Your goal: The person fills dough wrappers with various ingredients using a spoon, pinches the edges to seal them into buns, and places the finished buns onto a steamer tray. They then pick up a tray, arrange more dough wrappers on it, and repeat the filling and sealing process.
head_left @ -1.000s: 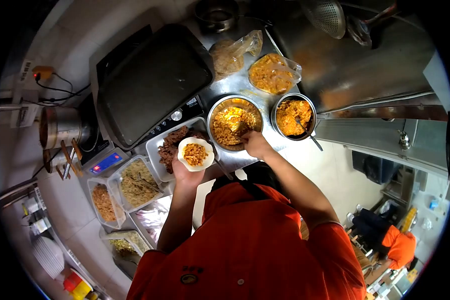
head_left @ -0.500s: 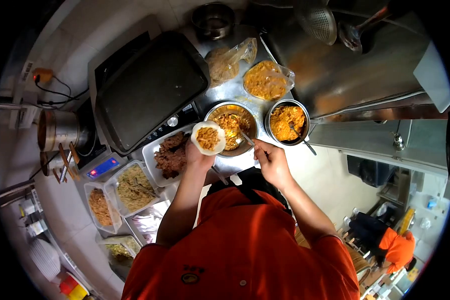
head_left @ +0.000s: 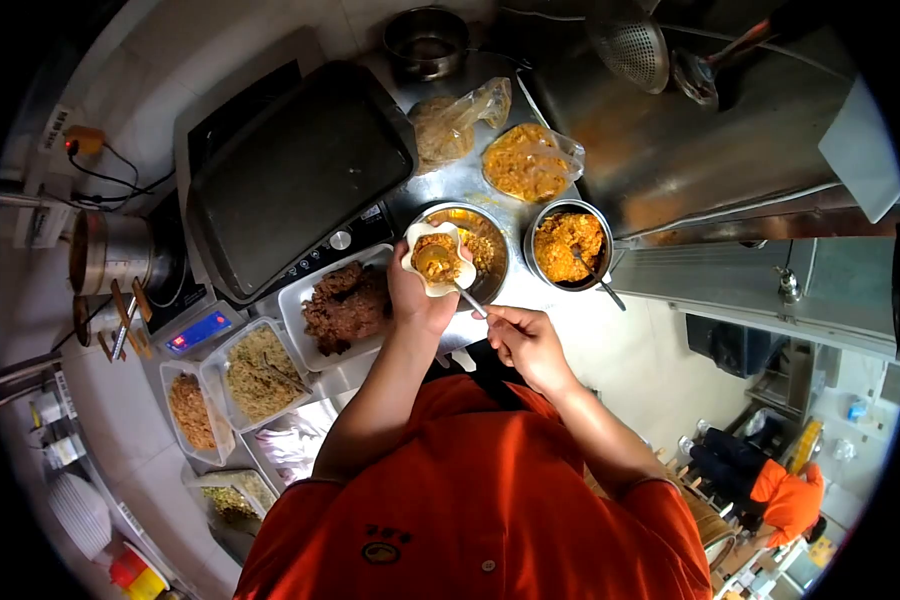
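My left hand [head_left: 422, 305] cups a pale round dough wrapper [head_left: 464, 268] with crumbly orange-brown filling [head_left: 436, 246] in its middle. In my right hand [head_left: 528, 345] a metal spoon [head_left: 470, 300] is pinched by its handle, and its bowl end rests in or just over that filling. Directly behind the wrapper stands a steel bowl [head_left: 498, 280] of the same sort of filling, partly hidden by my left hand and the wrapper. To its right is a pot [head_left: 537, 262] of orange food with a dark-handled spoon [head_left: 610, 293] in it.
A white tray of dark minced meat [head_left: 345, 315] lies left of my left hand, beside a large black griddle [head_left: 300, 180]. Two plastic tubs of fillings [head_left: 260, 375] and a scale [head_left: 198, 330] stand further left. Bagged food [head_left: 525, 165] sits behind the bowls. Another person [head_left: 785, 495] is at far right.
The spoon has moved from the steel bowl to the wrapper, with my right hand shifting left and toward me. My left hand has moved slightly right, and the wrapper is now more cupped.
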Demonstrator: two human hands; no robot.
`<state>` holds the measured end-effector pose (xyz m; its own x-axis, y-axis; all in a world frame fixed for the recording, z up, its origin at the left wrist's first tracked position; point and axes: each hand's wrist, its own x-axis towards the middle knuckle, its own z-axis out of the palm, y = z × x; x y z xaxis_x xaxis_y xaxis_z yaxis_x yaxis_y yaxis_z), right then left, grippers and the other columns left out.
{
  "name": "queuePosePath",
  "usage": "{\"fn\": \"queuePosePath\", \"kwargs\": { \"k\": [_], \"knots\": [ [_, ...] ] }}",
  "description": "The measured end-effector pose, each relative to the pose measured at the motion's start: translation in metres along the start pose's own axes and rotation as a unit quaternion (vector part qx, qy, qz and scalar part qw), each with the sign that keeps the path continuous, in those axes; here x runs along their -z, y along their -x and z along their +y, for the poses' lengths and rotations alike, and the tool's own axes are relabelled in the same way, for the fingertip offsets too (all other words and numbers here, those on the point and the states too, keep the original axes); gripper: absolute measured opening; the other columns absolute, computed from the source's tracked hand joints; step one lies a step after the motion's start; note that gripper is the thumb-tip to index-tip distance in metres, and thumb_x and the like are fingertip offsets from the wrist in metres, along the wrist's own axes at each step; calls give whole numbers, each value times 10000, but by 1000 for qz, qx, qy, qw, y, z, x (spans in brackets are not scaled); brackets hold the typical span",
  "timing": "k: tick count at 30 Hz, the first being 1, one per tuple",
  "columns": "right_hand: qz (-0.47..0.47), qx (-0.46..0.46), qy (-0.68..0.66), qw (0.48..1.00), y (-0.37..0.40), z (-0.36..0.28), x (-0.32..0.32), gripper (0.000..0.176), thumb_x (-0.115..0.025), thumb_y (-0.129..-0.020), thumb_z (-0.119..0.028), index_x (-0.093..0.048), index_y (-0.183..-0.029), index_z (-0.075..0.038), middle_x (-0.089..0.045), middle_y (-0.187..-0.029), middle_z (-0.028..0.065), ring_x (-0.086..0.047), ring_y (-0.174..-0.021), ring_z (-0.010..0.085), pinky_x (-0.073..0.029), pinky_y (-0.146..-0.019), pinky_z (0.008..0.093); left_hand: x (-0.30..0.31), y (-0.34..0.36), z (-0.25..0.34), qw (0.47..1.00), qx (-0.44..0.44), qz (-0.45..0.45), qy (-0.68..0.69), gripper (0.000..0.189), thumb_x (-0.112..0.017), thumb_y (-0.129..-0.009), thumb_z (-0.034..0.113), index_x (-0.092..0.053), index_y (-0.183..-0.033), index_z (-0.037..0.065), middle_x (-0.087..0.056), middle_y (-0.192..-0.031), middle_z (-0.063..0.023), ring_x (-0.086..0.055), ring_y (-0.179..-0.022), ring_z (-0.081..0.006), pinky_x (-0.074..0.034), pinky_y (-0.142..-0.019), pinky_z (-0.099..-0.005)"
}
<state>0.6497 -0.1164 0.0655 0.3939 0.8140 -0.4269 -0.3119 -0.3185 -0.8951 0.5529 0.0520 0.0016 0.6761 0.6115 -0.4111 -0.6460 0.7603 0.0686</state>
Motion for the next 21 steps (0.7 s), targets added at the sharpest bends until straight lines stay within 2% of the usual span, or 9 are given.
{"fn": "queuePosePath", "kwargs": {
  "k": [1,2,5,6,10,14,16,19,21],
  "knots": [
    [-46,-147,-129,980,-2,-1,1,223,-569,-1013,-49,-693,-1179,33,-521,-709,-15,-427,-547,60,-362,-499,221,1,1,0,999,-10,-50,-13,371,-435,-1052,352,-642,-1175,70,-673,-1162,-95,-644,-1069,-246,-536,-934,-398],
    [-38,-178,-177,967,-2,-8,-2,191,-573,-1015,-61,-697,-1120,39,-517,-705,-12,-371,-541,39,-289,-476,192,-6,4,-3,995,-46,24,-80,373,-443,-1059,378,-642,-1174,84,-669,-1166,-85,-645,-1075,-221,-534,-935,-370],
    [-64,-221,-238,944,-5,-18,6,180,-580,-1012,-61,-691,-1097,53,-518,-709,-7,-378,-537,44,-273,-452,192,-35,22,-5,993,-46,75,-78,369,-448,-1063,382,-640,-1187,93,-665,-1169,-79,-636,-1085,-239,-527,-948,-411],
    [-56,-222,-228,946,-3,-23,7,169,-588,-1005,-56,-684,-1073,66,-525,-729,-4,-386,-545,38,-254,-432,185,-49,29,1,994,-15,101,-49,348,-486,-1051,368,-643,-1196,94,-675,-1160,-74,-635,-1098,-237,-528,-953,-420],
    [-32,-249,-249,935,-2,-22,-1,174,-557,-1014,-39,-650,-1096,83,-456,-699,-15,-331,-531,29,-240,-419,180,-10,21,4,997,-11,66,-40,353,-495,-1042,364,-647,-1198,87,-679,-1165,-81,-635,-1098,-248,-525,-958,-446],
    [-66,-296,-298,905,-2,-19,9,193,-549,-1024,-69,-626,-1129,74,-436,-703,-29,-338,-540,25,-242,-409,170,-8,21,8,995,20,87,-52,357,-451,-1030,335,-663,-1160,78,-688,-1142,-104,-647,-1070,-287,-529,-938,-492],
    [-136,-336,-350,864,0,-21,19,247,-570,-1023,-111,-635,-1148,92,-469,-706,-28,-321,-532,22,-226,-403,182,-12,26,10,996,17,86,-22,379,-444,-1014,351,-675,-1112,67,-692,-1122,-123,-654,-1041,-313,-532,-927,-503],
    [-84,-313,-283,903,0,-44,14,240,-561,-1028,-102,-637,-1157,86,-439,-692,-42,-312,-522,16,-212,-400,175,-4,24,12,998,7,68,0,415,-430,-1006,382,-678,-1076,56,-694,-1111,-144,-656,-1031,-335,-530,-927,-514],
    [-90,-305,-276,907,-5,-33,14,242,-557,-1027,-96,-633,-1164,89,-420,-691,-49,-306,-517,14,-211,-399,172,-2,25,11,998,9,63,-2,418,-428,-1006,380,-676,-1076,51,-693,-1091,-152,-653,-1017,-339,-531,-920,-512]
  ]
}}
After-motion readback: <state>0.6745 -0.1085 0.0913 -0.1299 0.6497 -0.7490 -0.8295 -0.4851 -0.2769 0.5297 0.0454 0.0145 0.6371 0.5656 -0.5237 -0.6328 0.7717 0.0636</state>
